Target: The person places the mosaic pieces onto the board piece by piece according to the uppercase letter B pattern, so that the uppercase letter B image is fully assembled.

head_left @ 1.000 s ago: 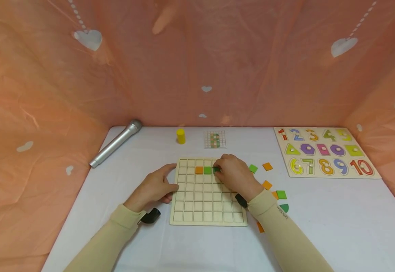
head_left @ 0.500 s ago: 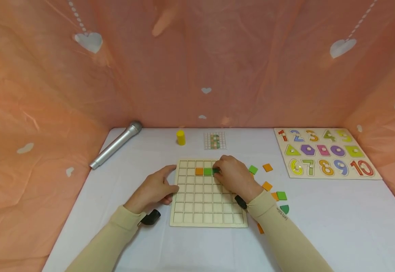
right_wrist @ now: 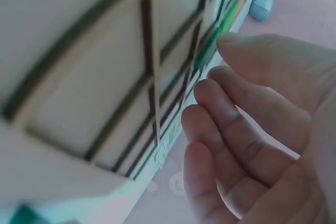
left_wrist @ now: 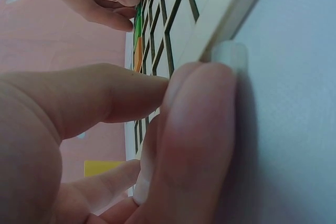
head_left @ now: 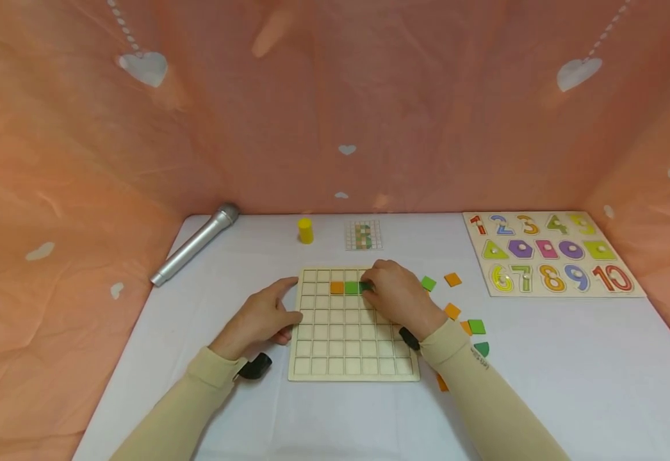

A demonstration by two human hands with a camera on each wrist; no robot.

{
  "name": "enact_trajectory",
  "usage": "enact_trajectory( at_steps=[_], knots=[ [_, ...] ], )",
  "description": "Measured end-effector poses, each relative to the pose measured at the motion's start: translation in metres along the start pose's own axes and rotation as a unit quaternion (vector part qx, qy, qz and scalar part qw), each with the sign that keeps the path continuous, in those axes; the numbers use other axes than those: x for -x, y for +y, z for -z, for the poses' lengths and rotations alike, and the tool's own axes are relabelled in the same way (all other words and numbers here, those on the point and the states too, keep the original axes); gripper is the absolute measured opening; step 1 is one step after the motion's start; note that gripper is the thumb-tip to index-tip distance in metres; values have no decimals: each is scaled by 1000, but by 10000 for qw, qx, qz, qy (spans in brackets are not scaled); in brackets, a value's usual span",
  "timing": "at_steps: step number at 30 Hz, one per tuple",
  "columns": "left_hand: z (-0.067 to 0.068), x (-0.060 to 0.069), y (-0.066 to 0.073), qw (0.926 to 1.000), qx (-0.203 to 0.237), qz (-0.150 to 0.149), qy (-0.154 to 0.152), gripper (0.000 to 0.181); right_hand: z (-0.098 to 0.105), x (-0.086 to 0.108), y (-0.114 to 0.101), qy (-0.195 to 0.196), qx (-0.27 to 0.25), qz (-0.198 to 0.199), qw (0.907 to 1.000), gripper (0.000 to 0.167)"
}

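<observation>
A pale wooden grid board (head_left: 343, 333) lies on the white table. An orange square tile (head_left: 337, 287) and a light green square tile (head_left: 351, 287) sit side by side in its second row. Right of them, my right hand (head_left: 400, 296) holds a dark green tile (right_wrist: 207, 51) at the adjoining cell, thumb tip against it; the fingers partly hide its shape. My left hand (head_left: 259, 315) grips the board's left edge. In the left wrist view the thumb (left_wrist: 115, 93) touches the board and another finger (left_wrist: 197, 124) curls in at its side.
Loose orange and green tiles (head_left: 476, 326) lie right of the board, some partly behind the right sleeve. A small pattern card (head_left: 364, 235) and a yellow cylinder (head_left: 305, 231) stand beyond it. A silver microphone (head_left: 195, 246) lies back left, a number puzzle board (head_left: 554, 255) back right.
</observation>
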State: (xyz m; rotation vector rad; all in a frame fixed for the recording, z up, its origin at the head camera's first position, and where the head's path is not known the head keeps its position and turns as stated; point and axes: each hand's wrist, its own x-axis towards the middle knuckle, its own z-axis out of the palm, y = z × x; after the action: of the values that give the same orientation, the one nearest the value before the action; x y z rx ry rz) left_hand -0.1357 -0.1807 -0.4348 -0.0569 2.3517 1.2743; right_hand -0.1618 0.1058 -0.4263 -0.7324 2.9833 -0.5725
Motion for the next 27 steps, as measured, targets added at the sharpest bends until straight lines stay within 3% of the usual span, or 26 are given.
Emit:
enact_trajectory(
  at_steps=[4,7,11,18,27],
  knots=[
    [2,2,-4,9999,-32,66,94,84,6,-1,3,29,-84,-10,10000,21],
    [2,4,-6,9997,233,106,63,84,14,2,14,147,-130,-163,9997,22],
    [2,4,-6,9990,430,79,39,84,29,15,40,251,-158,-614,9977,25],
    [3,2,-2,10000,53,-16,67,84,48,45,87,196,-357,-1543,9872,33],
    [0,0,-1,9999,91,-68,21,83,54,69,112,43,-313,-2208,9748,43]
  ],
)
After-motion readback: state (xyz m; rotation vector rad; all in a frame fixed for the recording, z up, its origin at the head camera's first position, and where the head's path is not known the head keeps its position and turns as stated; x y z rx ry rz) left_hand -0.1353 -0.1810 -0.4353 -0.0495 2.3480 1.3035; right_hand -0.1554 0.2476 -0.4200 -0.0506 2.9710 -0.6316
